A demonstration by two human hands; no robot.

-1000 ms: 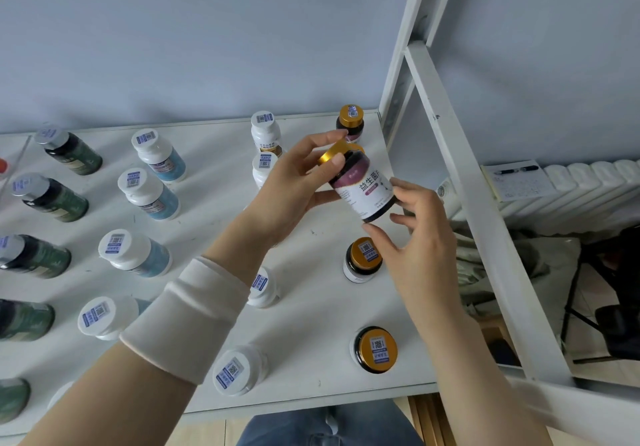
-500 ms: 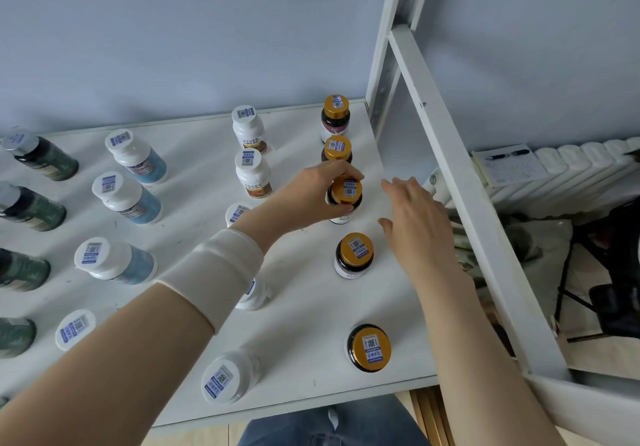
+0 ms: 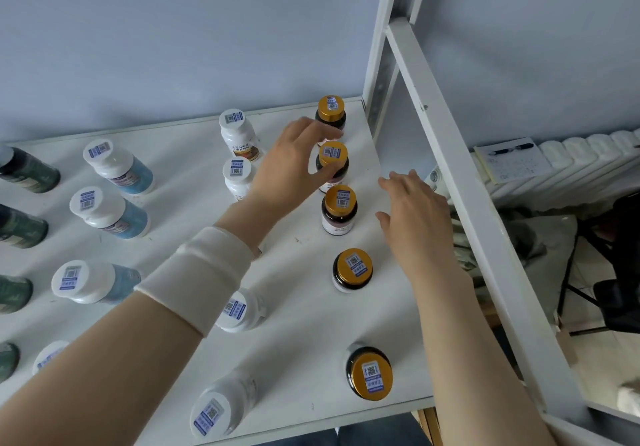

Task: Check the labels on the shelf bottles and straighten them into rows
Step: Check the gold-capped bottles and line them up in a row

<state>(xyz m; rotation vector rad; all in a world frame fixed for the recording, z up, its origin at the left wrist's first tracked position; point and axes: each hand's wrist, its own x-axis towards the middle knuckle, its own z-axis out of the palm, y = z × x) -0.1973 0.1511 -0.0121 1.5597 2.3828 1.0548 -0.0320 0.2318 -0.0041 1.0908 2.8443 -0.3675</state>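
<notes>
A column of dark gold-capped bottles runs down the right side of the white shelf (image 3: 301, 307). My left hand (image 3: 291, 168) reaches to the second one from the back (image 3: 333, 158): its thumb lies against the bottle's front just below the cap and its fingers curve round behind. The rearmost gold-capped bottle (image 3: 331, 113) stands just beyond those fingers. Nearer me stand a third (image 3: 339, 208), a fourth (image 3: 352, 269) and a fifth (image 3: 370, 373). My right hand (image 3: 415, 213) hovers with fingers spread to the right of the third bottle, touching nothing.
White bottles (image 3: 239, 133) form a column left of the gold caps, partly hidden by my left forearm. Blue-bodied bottles (image 3: 114, 165) and dark green ones (image 3: 27, 171) stand further left. The white shelf post (image 3: 460, 182) slants along the right edge.
The gold-capped bottle held up in both hands a second ago now stands in the column. My left hand has moved back to the bottle behind it; my right hand has let go.
</notes>
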